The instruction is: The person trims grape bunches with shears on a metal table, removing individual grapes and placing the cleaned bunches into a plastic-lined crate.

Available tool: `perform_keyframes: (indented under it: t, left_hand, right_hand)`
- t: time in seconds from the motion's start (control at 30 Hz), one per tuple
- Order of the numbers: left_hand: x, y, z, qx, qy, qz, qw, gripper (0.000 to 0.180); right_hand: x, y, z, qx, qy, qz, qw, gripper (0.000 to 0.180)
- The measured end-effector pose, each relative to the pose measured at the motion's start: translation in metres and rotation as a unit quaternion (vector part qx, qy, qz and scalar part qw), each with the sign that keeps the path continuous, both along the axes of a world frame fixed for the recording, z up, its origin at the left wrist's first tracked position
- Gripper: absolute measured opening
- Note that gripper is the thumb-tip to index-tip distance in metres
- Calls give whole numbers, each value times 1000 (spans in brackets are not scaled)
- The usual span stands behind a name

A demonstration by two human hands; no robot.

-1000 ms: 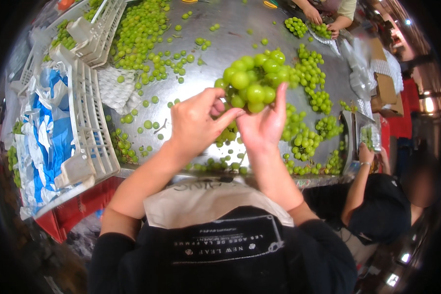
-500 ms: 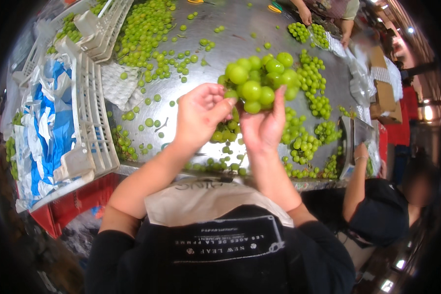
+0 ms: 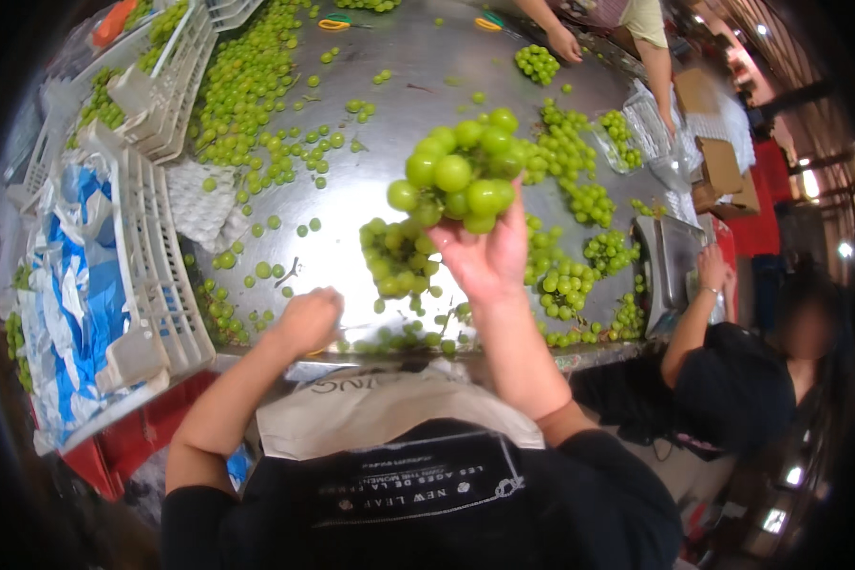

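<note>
My right hand (image 3: 489, 252) holds up a bunch of green grapes (image 3: 454, 176) above the metal table. Its fingers are mostly hidden behind the fruit. Low on the left, by the table's near edge, my left hand (image 3: 309, 318) is curled closed and slightly blurred; whatever lies inside it is hidden. A small yellow-orange edge shows just below that hand. Beneath the raised bunch, a second bunch of grapes (image 3: 394, 256) rests on the table (image 3: 351, 204).
Loose grapes (image 3: 242, 95) heap at the far left, beside white plastic crates (image 3: 152, 247). More bunches (image 3: 570, 285) line the right side. Two pairs of scissors (image 3: 333, 23) lie at the back. A co-worker's hand (image 3: 565, 45) is across the table; another person (image 3: 722, 380) works at right.
My left hand has left the bunch and dropped down and left to the table's near edge. The right hand still holds the bunch, now slightly further left in view.
</note>
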State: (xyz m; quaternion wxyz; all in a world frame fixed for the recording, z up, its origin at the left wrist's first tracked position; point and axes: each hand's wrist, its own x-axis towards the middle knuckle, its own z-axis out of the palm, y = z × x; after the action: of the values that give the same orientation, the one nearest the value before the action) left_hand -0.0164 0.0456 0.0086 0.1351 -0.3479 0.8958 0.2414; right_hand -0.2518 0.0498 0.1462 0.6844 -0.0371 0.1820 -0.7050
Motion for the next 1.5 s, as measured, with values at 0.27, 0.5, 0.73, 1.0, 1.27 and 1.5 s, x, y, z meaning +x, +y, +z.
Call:
perform_keyframes:
  t: [0.27,0.5,0.73,1.0,1.27,1.5]
  left_hand:
    - [-21,-19,57,-133,359,175,907,30]
    - [-90,-31,171,-213,517,148,815,33]
    - [-82,-47,147,195,619,204,733,17]
    - [-38,-59,151,456,545,159,685,13]
    - [-39,-52,169,-94,486,146,857,25]
    - [-60,-38,160,-85,471,167,862,28]
  right_hand:
    - [0,4,-17,-13,170,-87,982,52]
    - [20,10,-38,-53,429,-239,869,57]
    - [19,14,-44,-110,424,-196,877,61]
    - [26,15,-40,-94,335,-85,934,58]
    - [19,14,-43,-90,317,-49,943,61]
    - [24,18,-47,-92,342,-52,934,59]
